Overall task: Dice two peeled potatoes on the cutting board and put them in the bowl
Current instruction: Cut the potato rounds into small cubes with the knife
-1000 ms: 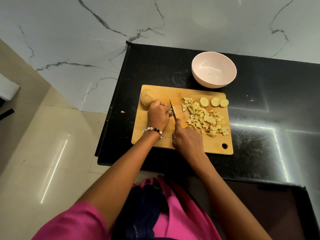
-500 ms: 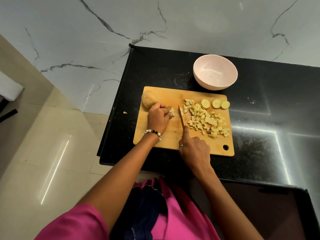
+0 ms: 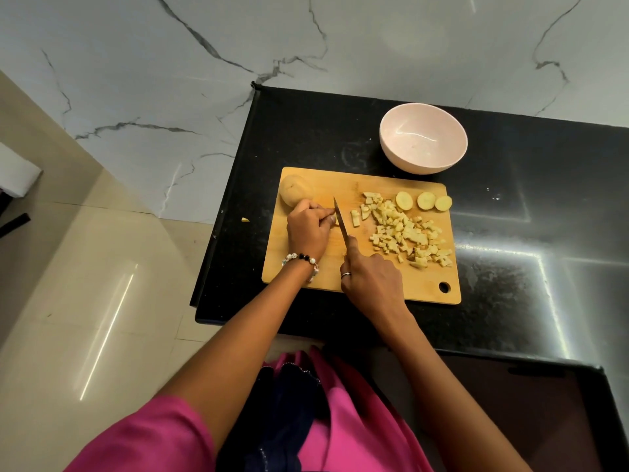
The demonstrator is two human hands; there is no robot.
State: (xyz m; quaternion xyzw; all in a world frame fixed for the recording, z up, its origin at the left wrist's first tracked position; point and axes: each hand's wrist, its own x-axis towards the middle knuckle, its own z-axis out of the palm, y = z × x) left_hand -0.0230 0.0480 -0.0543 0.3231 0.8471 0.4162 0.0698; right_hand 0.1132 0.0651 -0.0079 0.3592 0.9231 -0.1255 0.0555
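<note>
Dicing potato on the cutting board (image 3: 401, 287).

Left hand (image 3: 308, 231) curled over a small potato piece, mostly hidden; right hand (image 3: 372, 279) gripping knife (image 3: 341, 222), blade just beside left fingertips. Whole potato (image 3: 293, 193) behind left hand; diced pile (image 3: 405, 231) and three slices (image 3: 423, 201) right; bowl (image 3: 423, 138) beyond.

One cutting board (image 3: 343, 185), one bowl (image 3: 423, 139), one knife (image 3: 340, 222), one whole potato (image 3: 293, 193), three round slices (image 3: 425, 201), two hands (image 3: 308, 229).

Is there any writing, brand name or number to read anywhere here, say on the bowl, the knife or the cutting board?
None: no text, number or logo shows on the bowl, the knife or the cutting board. The dark counter and marble wall carry only veins and reflections.
</note>
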